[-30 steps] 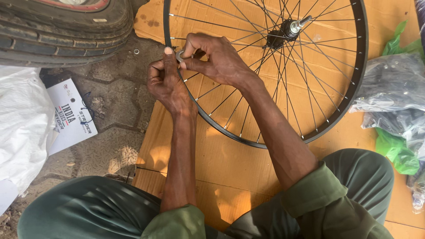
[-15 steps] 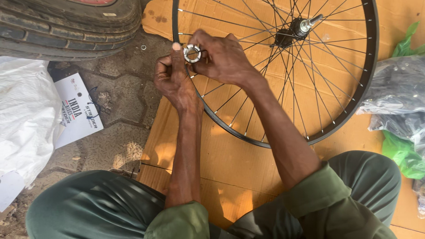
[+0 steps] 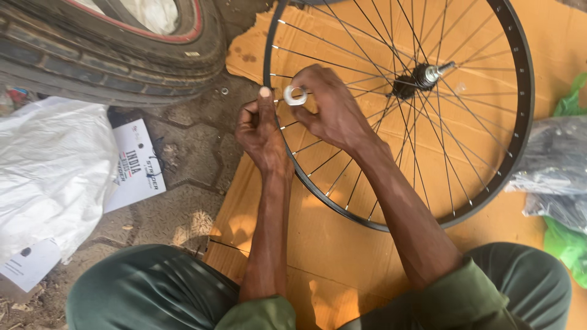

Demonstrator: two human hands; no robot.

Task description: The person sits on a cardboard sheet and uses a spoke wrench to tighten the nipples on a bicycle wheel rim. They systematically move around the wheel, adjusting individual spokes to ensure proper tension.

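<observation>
Right hand [image 3: 327, 107] pinching small metal ring [image 3: 295, 95], left hand [image 3: 262, 131] curled beside it, both shifted rightward over wheel rim [image 3: 520, 140]

Rubber tyre [image 3: 92, 55] lies top left. White plastic sheet [image 3: 49, 171] w/ printed card [image 3: 136, 165] beside it (on paved ground). Green bag [image 3: 565, 244] at right edge.

The small silver ring tool [image 3: 295, 95] is now showing in full between both hands' fingertips at the bicycle wheel rim [image 3: 524, 116], having been hidden a second ago.
</observation>
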